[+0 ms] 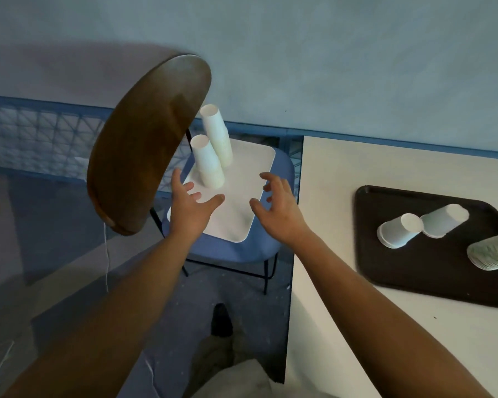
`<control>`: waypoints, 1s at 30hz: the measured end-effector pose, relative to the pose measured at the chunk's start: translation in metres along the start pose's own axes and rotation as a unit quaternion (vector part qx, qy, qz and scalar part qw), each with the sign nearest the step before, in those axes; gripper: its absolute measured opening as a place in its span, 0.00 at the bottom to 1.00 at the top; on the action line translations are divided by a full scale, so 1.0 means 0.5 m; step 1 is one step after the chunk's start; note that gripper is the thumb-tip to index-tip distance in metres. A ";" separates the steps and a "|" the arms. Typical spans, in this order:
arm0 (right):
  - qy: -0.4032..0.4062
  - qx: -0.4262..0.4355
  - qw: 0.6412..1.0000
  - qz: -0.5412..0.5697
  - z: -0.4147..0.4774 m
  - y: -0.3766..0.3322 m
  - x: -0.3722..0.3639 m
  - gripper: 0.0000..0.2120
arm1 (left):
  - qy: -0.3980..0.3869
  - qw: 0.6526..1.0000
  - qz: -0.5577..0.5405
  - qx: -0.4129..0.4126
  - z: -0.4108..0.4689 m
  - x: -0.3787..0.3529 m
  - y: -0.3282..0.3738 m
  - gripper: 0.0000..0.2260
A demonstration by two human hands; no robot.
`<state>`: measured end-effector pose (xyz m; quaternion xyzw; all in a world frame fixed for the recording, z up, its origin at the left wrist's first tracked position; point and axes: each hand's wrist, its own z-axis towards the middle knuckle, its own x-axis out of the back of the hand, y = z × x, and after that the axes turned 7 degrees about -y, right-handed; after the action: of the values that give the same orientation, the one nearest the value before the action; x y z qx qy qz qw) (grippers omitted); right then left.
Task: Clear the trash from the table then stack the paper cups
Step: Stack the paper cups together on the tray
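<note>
A white tray (242, 179) lies on the blue seat of a chair (242, 248). Two stacks of upside-down white paper cups stand at its far left: a shorter stack (209, 162) in front and a taller stack (217, 136) behind. My left hand (189, 206) hovers open over the tray's near left part, just in front of the shorter stack. My right hand (276, 205) hovers open at the tray's right edge. Neither hand holds anything. On the white table (328, 282) at the right, a dark tray (431, 271) carries two single cups lying on their sides (398, 231) (443, 219) and a lying cup stack (492, 254).
The chair's brown wooden backrest (147, 145) rises close to my left hand. A blue mesh fence (35, 139) runs along the wall at the left. My shoe (222, 320) and leg show on the dark floor below. A thin white cord (107, 254) hangs at the left.
</note>
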<state>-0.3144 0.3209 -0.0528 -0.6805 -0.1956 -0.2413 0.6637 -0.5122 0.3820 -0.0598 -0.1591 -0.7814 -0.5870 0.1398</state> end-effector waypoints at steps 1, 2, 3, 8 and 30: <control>0.002 -0.009 1.000 0.000 0.020 -0.006 -0.013 0.28 | -0.002 1.000 -0.001 0.006 0.029 0.001 -0.005 0.52; 0.004 -0.021 1.000 0.005 0.041 -0.013 -0.026 0.28 | -0.008 1.000 -0.003 0.018 0.056 0.003 -0.009 0.52; 0.005 -0.033 0.999 0.011 0.063 -0.022 -0.040 0.28 | -0.018 0.999 -0.004 0.027 0.087 0.006 -0.017 0.51; -0.020 -0.042 0.999 0.001 0.191 -0.072 -0.119 0.32 | -0.062 0.995 0.037 0.072 0.223 0.022 -0.025 0.49; 0.008 -0.145 0.988 0.055 0.306 -0.037 -0.184 0.34 | -0.200 0.971 0.074 0.108 0.276 -0.071 -0.145 0.52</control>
<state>-0.3892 0.4790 -0.0924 -0.7773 -0.1156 -0.2355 0.5718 -0.5143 0.4930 -0.1750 -0.3149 -0.8384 -0.4431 0.0400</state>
